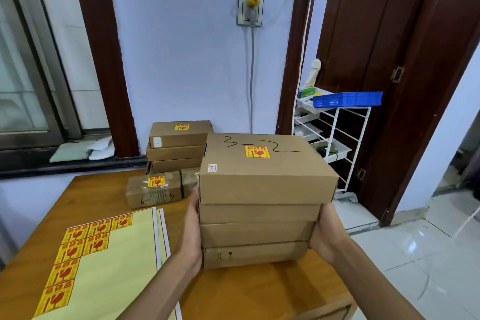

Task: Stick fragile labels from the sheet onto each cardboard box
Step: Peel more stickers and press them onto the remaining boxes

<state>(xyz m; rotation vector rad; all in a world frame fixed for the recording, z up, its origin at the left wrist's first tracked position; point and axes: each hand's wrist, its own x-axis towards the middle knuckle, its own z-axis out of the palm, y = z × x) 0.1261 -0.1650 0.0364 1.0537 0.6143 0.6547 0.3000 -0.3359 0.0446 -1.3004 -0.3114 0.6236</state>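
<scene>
- The fingers are mostly hidden: those of the left hand (193, 226) lie out of sight against the left side of the stack of four boxes (259, 215), and those of the right hand (327, 231) reach behind its right side. Both hands press flat, palms in, clamping the stack between them; I cannot tell how far the fingers curl.
- The counter (233, 291) carries everything. The stack sits at its 3 o'clock side, its bottom box apparently resting on the wood or just above it.
- The label sheet (111, 265) lies at 8 o'clock, most of its backing bare, with a block of fragile labels (78, 249) left along its left edge.
- The top box (267, 163) of the held stack, marked "3-2", already wears a fragile label (258, 152). The three under it show only their fronts, so their tops are unknown.
- At 12 o'clock a second pile of three boxes (178, 147) has a label on its top one; the two beneath are likewise covered.
- Just in front of that pile, a small taped parcel (154, 188) is labelled too. A second parcel (189, 182) touches its right end, half hidden, with no label visible.
- My reading: roughly midway, with the covered boxes probably still to do.
- Both forearms reach forward from 6 o'clock, wrists straight, hands level at the stack's lower half.
</scene>
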